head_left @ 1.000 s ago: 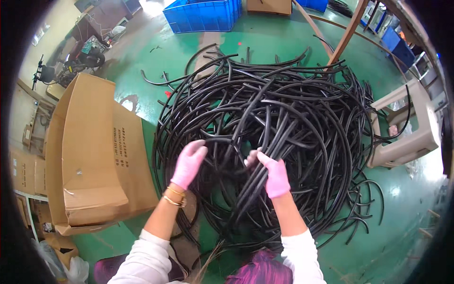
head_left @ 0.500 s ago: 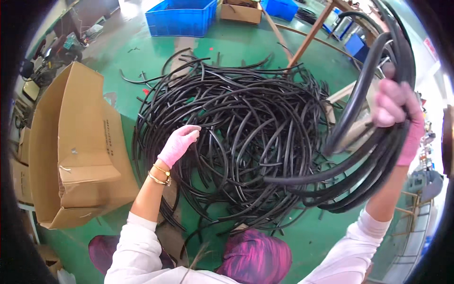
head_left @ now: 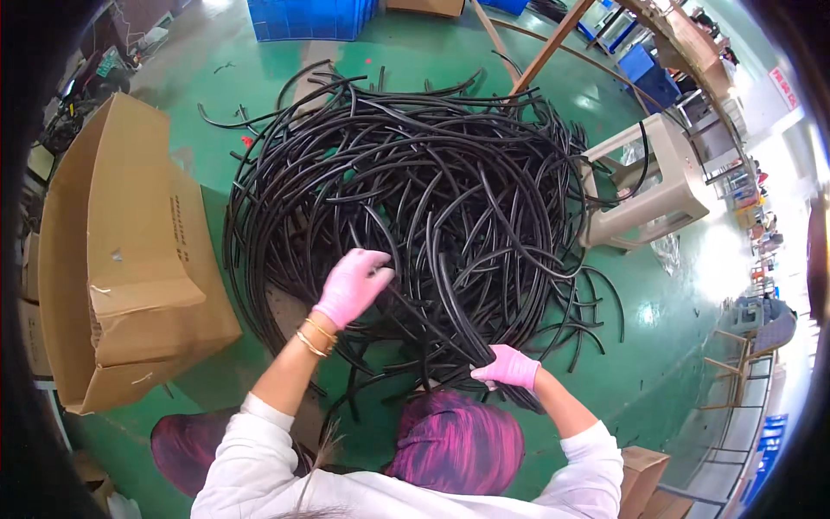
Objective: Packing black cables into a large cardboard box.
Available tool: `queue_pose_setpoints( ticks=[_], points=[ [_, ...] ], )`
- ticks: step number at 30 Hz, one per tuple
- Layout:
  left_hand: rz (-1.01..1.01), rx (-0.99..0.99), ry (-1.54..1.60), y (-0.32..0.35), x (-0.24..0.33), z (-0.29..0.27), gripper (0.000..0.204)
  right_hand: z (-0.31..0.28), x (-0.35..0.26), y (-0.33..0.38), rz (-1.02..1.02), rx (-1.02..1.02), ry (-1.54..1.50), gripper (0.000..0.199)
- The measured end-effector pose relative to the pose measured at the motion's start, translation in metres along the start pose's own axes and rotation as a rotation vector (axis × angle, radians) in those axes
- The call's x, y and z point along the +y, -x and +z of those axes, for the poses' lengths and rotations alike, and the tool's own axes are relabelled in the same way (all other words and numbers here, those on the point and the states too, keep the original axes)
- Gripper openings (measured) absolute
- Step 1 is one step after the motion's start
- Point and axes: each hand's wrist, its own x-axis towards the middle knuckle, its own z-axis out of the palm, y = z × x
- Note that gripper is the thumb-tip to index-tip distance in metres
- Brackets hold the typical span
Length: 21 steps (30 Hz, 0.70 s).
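A large tangled heap of black hoses lies on the floor in front of me. My right hand, in a pink glove, is closed around a bundle of black hoses at the near right side of the heap. The bundle's upper ends rest over the pile, and its lower ends pass below the hand. Over the left-middle part of the heap is my left hand, also gloved in pink. Its fingers are bent, with a gap between them and the thumb, and no hose shows between them.
A tall open cardboard box stands at the left. A blue crate is beyond the heap. A beige plastic stool stands at the right, with a hose across it. A wooden table leg rises behind. My knees are at the near edge.
My right hand has swung the hose bundle from high on the right down to the near side of the heap. My left hand has shifted slightly right and nearer.
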Motion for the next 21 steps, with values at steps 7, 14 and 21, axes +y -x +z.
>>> queue_pose_setpoints(
  ticks=[7,14,21],
  points=[
    [0.158,-0.375,-0.627,-0.042,0.081,0.096,0.054,0.041,-0.018,0.015,-0.088,0.301,0.854,0.035],
    [0.332,0.116,0.133,-0.097,0.024,0.027,0.005,0.021,0.035,0.072,-0.024,0.286,0.871,0.023],
    [-0.054,0.367,1.014,-0.061,0.124,-0.146,0.023,-0.021,0.068,0.180,-0.147,1.066,-0.070,0.021]
  ],
)
